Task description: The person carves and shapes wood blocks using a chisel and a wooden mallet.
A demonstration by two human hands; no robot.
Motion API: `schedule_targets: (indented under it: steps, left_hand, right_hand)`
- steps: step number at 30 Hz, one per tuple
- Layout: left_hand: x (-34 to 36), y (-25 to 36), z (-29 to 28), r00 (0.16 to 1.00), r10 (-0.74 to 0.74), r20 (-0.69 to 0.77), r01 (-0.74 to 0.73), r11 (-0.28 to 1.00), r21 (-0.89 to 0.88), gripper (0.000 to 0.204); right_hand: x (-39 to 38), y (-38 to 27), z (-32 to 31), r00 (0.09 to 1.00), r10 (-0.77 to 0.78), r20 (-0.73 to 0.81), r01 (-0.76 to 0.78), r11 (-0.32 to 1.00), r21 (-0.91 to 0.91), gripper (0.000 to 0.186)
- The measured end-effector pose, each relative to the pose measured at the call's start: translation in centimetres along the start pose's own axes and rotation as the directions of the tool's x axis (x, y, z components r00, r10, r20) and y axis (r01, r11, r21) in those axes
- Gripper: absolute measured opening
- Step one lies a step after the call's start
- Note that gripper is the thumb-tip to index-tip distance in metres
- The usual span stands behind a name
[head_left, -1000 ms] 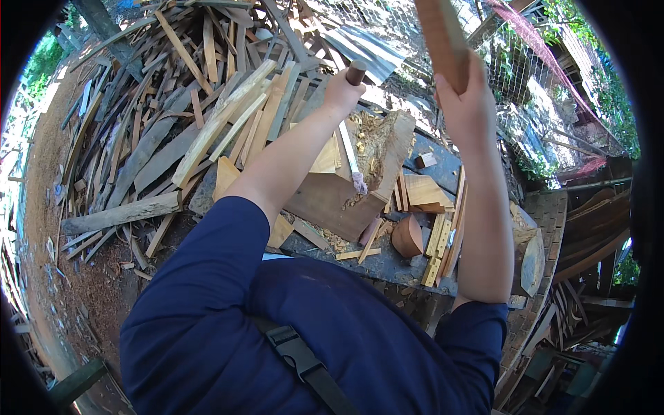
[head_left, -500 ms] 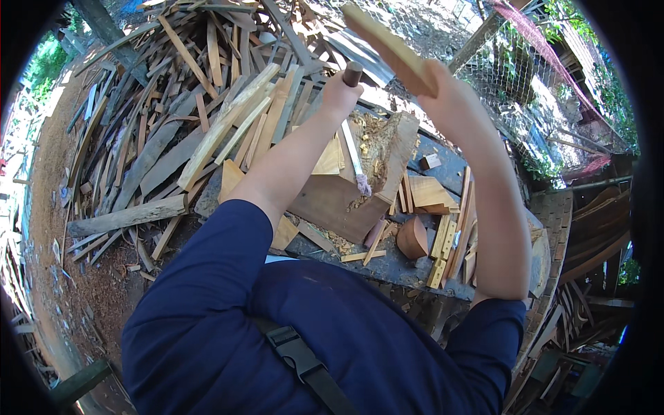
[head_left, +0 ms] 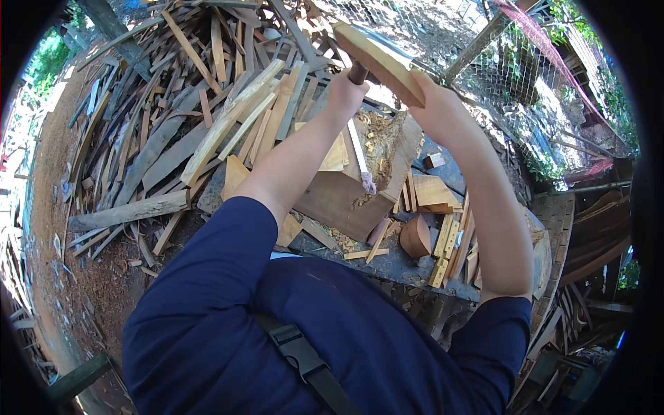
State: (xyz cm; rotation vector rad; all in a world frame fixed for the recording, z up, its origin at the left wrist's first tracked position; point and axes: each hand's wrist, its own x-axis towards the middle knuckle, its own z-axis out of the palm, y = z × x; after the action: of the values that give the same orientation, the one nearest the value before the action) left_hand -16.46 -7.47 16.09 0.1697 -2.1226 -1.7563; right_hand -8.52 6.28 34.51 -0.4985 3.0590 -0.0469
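My left hand (head_left: 346, 97) is closed round the dark, round wooden handle (head_left: 357, 73) of a tool; its working end is hidden. My right hand (head_left: 443, 107) grips a long, flat wooden bat (head_left: 380, 62), whose side overlaps the handle's top; whether they touch, I cannot tell. Below both hands lies a thick wooden block (head_left: 349, 204) with a rough, hollowed upper part full of chips. From beneath my left hand, a thin white stick (head_left: 357, 149) with a greyish wad at its lower end slants over the block.
On the dark bench (head_left: 332, 256) are a round-sided wood piece (head_left: 415, 236), a yellow notched strip (head_left: 444, 252) and several offcuts. A large heap of scrap wood (head_left: 187, 104) rises at the left. Wire mesh (head_left: 505, 69) stands at the far right.
The wooden bat has come down and left, closer to the tool handle, and now overlaps its top. My left hand keeps its grip, shifted slightly right in view.
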Motion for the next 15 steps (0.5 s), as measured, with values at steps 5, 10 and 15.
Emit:
schedule_targets:
  steps: [5,10,15]
  left_hand:
    - [0.6,0.1,-1.0,0.999,-0.044,-0.005,0.044,0.999,-0.007,0.022]
    - [0.5,0.0,-1.2,1.0,0.004,-0.017,-0.004,1.0,0.002,0.021]
    - [0.2,1.0,-1.2,1.0,-0.029,0.003,0.028,0.999,0.041,0.02]
  right_hand:
    - [-0.7,-1.4,-3.0,0.94,0.219,-0.261,-0.085,0.892,0.444,0.057]
    - [0.2,0.1,-0.7,0.973,-0.032,-0.227,0.051,0.996,0.079,0.061]
    - [0.3,-0.1,0.1,0.965,0.008,-0.263,0.03,0.99,0.139,0.061]
